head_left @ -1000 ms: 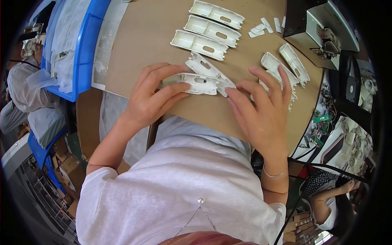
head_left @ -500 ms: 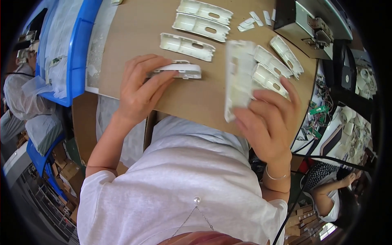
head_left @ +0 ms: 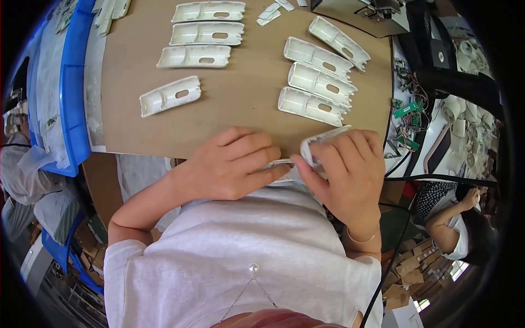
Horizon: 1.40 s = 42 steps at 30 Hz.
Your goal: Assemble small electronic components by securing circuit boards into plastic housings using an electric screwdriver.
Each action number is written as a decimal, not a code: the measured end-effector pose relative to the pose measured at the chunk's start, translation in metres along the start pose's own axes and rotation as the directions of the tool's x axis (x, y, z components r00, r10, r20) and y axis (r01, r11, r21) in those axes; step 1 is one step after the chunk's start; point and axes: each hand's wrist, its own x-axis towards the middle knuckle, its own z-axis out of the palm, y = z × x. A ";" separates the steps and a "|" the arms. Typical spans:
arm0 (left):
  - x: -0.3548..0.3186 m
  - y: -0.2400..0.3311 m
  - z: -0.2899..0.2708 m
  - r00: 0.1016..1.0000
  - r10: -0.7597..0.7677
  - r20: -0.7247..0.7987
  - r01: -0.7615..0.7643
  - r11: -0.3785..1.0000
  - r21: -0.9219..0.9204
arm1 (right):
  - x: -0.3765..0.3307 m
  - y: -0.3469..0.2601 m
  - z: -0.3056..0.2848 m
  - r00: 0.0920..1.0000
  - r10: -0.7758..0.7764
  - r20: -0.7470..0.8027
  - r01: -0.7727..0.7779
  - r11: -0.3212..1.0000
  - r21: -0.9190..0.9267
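Close to the bench's front edge, my right hand (head_left: 350,177) grips a white plastic shell (head_left: 328,135), which is tilted and partly covered by its fingers. Beside it my left hand (head_left: 235,167) has its fingers curled around a thin white piece (head_left: 282,162); only a narrow edge of this shows, so its kind is unclear. One shell (head_left: 170,97) with an oval slot lies alone, open side up, ahead of my left hand. Beyond my right hand several similar shells (head_left: 321,85) lie in a slanted row.
Three more shells (head_left: 206,34) are lined up at the far left of the brown bench top (head_left: 240,98). Small white strips (head_left: 269,12) lie at the back. A blue bin (head_left: 74,104) borders the left; green circuit boards with wires (head_left: 407,109) and a black cable (head_left: 437,177) are at the right.
My left hand has let go of a shell, which now lies on the bench, and moved right and nearer. My right hand has brought its shell down to the front edge. The view has shifted.
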 end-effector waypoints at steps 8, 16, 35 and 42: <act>0.005 0.003 0.017 0.980 -0.119 -0.159 0.121 0.993 0.004 | 0.012 0.028 0.018 0.973 -0.035 -0.227 0.075 0.983 0.169; 0.042 -0.004 0.022 0.911 -0.409 0.051 0.402 0.855 -0.328 | 0.023 0.046 0.032 0.918 0.321 -0.232 -0.147 0.821 0.551; 0.063 0.000 0.032 0.929 -0.359 -0.088 0.324 0.906 -0.274 | 0.035 0.050 0.056 0.827 0.557 -0.077 -0.157 0.360 0.920; 0.058 -0.011 0.039 0.846 -0.513 -0.145 0.306 0.691 -0.655 | 0.014 0.044 0.065 0.791 0.601 -0.113 -0.109 0.320 0.941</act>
